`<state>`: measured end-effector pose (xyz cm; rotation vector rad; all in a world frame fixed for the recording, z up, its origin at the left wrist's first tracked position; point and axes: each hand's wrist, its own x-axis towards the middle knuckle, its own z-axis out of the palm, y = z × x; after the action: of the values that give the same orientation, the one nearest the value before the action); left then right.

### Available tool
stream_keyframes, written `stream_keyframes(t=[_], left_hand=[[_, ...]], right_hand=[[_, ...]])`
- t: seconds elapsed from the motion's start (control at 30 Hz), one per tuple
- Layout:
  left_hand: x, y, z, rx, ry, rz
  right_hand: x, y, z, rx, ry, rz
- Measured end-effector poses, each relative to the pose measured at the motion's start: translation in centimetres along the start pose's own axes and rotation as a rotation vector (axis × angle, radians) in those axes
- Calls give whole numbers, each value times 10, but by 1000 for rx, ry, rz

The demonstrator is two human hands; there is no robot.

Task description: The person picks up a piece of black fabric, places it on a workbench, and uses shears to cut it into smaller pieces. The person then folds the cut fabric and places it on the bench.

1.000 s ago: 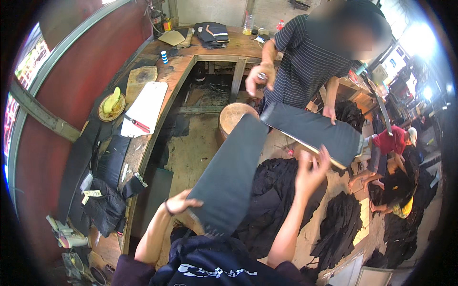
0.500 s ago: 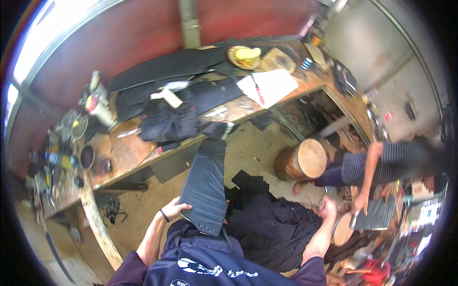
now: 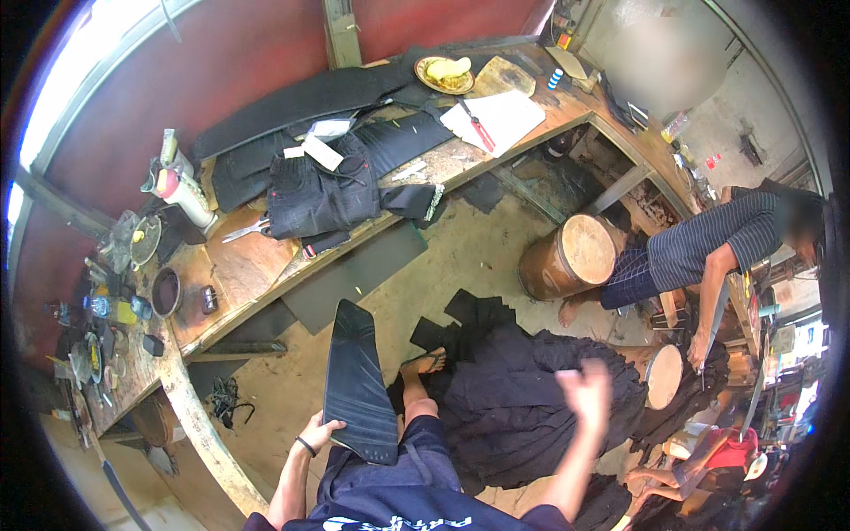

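My left hand (image 3: 320,432) grips the lower left edge of a black tapered panel (image 3: 359,385), its thumb on the wrinkled, glossy face. The panel stands tilted over my lap, its narrower end pointing away from me. My right hand (image 3: 586,391) is raised over a big heap of black cloth (image 3: 531,389), apart from the panel. Motion smears its fingers, so whether it holds anything does not show.
Across the front runs a wooden bench (image 3: 248,265) bearing black jeans (image 3: 323,190), scissors (image 3: 246,230), white paper (image 3: 505,119) and a plate (image 3: 434,81). A wooden drum (image 3: 540,265) stands ahead right. A co-worker in a striped shirt (image 3: 708,234) bends at the right.
The view has shifted, so the bench appears higher. My left hand still holds the panel, now nearer the lower left. My raised right hand has moved; the co-worker's arm has lowered.
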<state>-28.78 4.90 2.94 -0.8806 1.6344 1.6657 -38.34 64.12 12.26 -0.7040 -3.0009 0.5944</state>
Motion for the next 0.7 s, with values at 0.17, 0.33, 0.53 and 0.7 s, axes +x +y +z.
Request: stream_keyframes(t=[0.17, 0.33, 0.53, 0.7], left_hand=[[3, -15, -9, -84, 46, -1], [34, -7, -11, 77, -27, 122], [31, 14, 7, 46, -108, -126], [8, 13, 27, 238, -138, 20]], right_hand=[[44, 180, -369, -412, 965, 262], [111, 338, -400, -439, 574, 452], [56, 198, 202, 411, -734, 368], [-101, -18, 349, 306, -1004, -186]])
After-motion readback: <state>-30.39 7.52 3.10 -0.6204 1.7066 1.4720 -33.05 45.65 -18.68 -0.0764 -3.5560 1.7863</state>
